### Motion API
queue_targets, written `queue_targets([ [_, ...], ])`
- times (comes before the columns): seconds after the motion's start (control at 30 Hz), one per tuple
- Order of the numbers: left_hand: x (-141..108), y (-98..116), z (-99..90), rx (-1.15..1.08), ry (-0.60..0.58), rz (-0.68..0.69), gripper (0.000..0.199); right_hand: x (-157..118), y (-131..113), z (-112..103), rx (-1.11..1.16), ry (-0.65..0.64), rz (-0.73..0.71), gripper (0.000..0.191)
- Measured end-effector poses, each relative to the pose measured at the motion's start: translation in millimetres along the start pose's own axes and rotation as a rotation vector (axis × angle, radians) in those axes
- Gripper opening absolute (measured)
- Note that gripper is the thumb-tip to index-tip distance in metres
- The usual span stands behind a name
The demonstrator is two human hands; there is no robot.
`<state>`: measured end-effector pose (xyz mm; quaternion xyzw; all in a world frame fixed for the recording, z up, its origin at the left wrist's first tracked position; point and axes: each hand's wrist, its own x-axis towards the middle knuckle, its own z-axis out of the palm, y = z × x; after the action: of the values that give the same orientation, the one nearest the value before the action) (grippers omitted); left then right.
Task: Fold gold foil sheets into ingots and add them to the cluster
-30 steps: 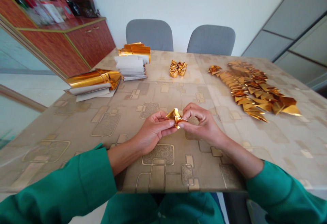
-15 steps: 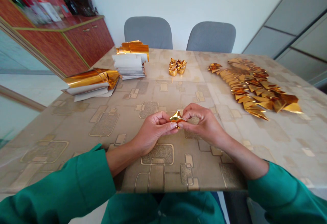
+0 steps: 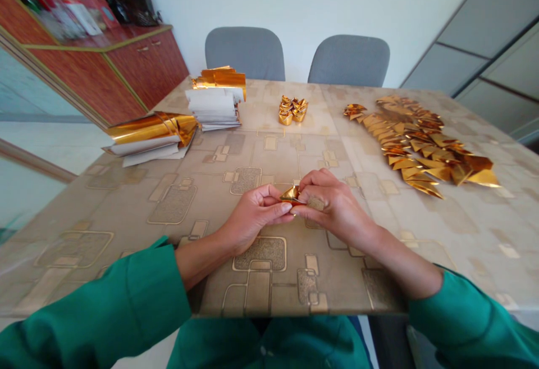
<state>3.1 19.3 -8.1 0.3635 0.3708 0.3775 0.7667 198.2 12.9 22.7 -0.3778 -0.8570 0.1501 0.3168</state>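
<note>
A small folded gold foil paper (image 3: 290, 194) is held above the near middle of the table. My left hand (image 3: 256, 210) pinches its left side between thumb and fingers. My right hand (image 3: 332, 203) grips the right side, its index finger bent over the top and partly hiding the paper. Farther back stands a small cluster of finished-looking folded gold pieces (image 3: 293, 110). To the right spread rows of pointed, folded gold foil papers (image 3: 415, 143).
At the left lie a rolled bundle of gold foil sheets (image 3: 154, 130) and a stack of white-backed sheets (image 3: 214, 109). All rest on a patterned tablecloth (image 3: 177, 200). Two grey chairs (image 3: 245, 51) stand behind the table, and a wooden cabinet (image 3: 138, 63) at the left back.
My right index finger has curled in over the gold paper, covering more of its right side. The paper's raised point looks lower. My left hand has stayed in place.
</note>
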Motion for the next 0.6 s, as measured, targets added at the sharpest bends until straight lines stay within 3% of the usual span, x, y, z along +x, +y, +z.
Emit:
queue_targets([
  [0.23, 0.4, 0.4, 2.3, -0.085, 0.005, 0.004, 0.033, 0.1, 4.1, 0.1, 0.224, 0.025, 0.095, 0.01],
  [0.6, -0.5, -0.1, 1.3, -0.049, -0.001, 0.026, 0.03, -1.0, 7.0, 9.7, 0.277, 0.075, 0.192, 0.017],
])
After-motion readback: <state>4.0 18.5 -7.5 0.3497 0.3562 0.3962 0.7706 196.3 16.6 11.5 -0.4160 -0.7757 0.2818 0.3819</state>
